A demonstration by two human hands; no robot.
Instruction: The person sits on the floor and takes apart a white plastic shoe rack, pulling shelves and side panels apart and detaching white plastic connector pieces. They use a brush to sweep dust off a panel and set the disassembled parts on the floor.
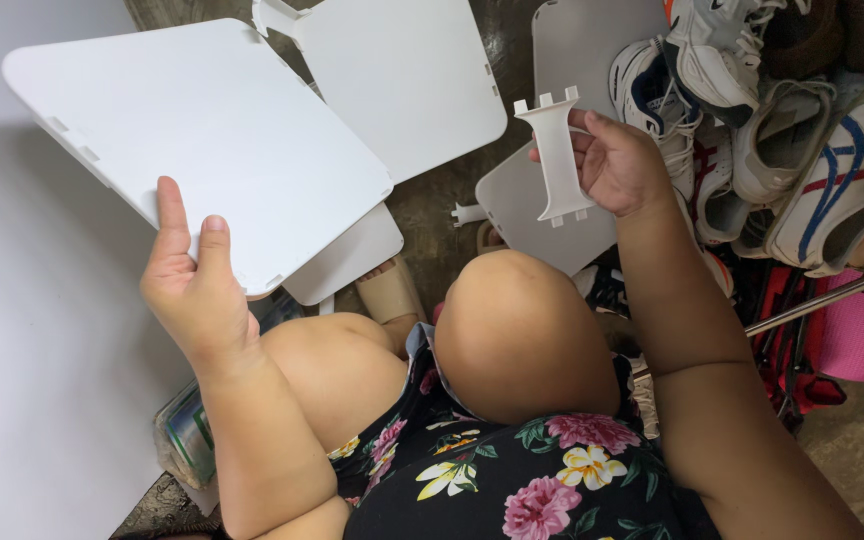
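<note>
My left hand [192, 285] grips the near edge of a large white plastic panel [202, 130] with rounded corners and small notches, held up and tilted at the upper left. My right hand [617, 160] holds a narrow white plastic connector piece [557, 160] with toothed ends, upright, at the upper middle right. Both hands are raised above my bent knees [517, 330].
More white panels lie on the concrete floor: one at top centre [402, 80], one under the held panel [347, 260], two grey-white ones [522, 205] behind the connector. A pile of sneakers [782, 150] fills the upper right. A white wall [22, 400] stands on the left.
</note>
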